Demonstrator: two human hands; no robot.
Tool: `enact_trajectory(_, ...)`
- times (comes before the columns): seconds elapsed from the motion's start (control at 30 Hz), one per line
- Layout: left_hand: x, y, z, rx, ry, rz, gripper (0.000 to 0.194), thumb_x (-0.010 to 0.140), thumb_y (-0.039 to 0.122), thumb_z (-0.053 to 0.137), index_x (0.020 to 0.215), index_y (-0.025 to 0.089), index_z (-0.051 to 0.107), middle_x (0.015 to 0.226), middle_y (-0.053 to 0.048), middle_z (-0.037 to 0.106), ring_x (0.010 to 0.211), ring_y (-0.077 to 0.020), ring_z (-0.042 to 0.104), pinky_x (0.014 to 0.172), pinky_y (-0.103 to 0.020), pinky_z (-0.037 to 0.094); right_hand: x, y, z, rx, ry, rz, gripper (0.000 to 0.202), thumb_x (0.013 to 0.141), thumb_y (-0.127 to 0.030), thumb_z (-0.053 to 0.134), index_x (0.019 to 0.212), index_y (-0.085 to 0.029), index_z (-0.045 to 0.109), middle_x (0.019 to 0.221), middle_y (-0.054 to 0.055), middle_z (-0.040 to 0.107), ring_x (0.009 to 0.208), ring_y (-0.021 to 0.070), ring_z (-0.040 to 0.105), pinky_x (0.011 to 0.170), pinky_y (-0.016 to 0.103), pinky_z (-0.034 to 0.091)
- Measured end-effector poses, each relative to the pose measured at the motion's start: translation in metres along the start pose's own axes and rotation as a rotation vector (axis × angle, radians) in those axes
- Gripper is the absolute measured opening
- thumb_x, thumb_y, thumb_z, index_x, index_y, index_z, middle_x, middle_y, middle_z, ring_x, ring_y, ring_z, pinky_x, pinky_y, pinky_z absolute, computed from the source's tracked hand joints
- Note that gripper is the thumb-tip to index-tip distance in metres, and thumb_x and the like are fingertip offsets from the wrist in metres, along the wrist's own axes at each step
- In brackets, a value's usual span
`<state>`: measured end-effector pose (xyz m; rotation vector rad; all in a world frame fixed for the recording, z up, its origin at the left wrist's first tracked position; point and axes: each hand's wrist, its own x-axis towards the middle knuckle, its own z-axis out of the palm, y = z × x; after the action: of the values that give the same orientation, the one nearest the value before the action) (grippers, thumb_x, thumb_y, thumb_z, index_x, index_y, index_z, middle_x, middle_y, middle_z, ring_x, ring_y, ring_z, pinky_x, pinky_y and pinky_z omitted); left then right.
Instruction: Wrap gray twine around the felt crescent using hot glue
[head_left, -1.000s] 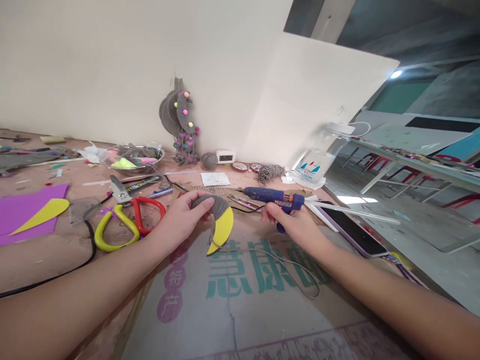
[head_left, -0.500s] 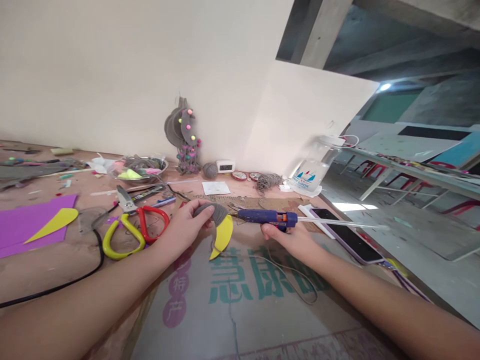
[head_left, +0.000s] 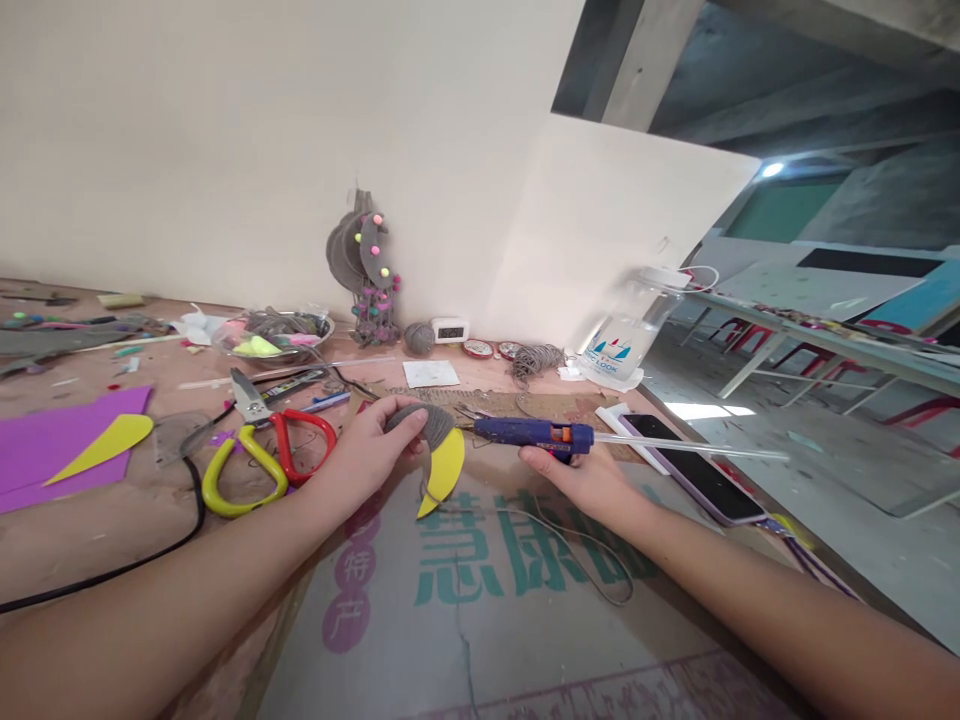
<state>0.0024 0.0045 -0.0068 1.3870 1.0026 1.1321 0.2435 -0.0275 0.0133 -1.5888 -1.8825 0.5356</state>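
My left hand (head_left: 382,445) pinches a yellow crescent (head_left: 446,465) by its upper part, which is wrapped in grey yarn. The lower tip of the crescent is bare yellow. In my right hand (head_left: 585,480) is a blue hot glue gun (head_left: 529,433), a long clear glue stick (head_left: 690,443) poking out of its back. The gun's nozzle points left and is at the edge of the wrapped part; whether it touches cannot be made out. A loose strand of grey yarn (head_left: 555,530) trails from the crescent over the printed cardboard (head_left: 525,640).
Scissors (head_left: 244,470) with yellow and red handles lie left of my hand, near purple sheets (head_left: 67,450) and a yellow cutout (head_left: 105,448). A phone (head_left: 697,470) lies at right. Behind are a bowl (head_left: 274,335), a clock (head_left: 450,330), yarn (head_left: 536,362) and a plastic jug (head_left: 626,330).
The view has shifted very slightly. Both hands keep their holds on the crescent and the glue gun, in nearly the same places.
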Motion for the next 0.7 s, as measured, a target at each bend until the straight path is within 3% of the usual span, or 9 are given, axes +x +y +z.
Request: enact_trajectory(0.7, 0.0012, -0.0029, -0.0025, 0.098, -0.012, 0.021, 0.031, 0.079, 0.046, 0.051, 0.090, 0.018, 0.056, 0.060, 0.002, 0.056, 0.057, -0.0124, 0.051, 0.054, -0.022, 0.039, 0.0001, -0.0029, 0.0007, -0.015, -0.014, 0.003, 0.033, 0.075, -0.047, 0.054, 0.090, -0.019, 0.064, 0.090, 0.006, 0.069, 0.082, 0.0247, 0.064, 0.069, 0.035, 0.052)
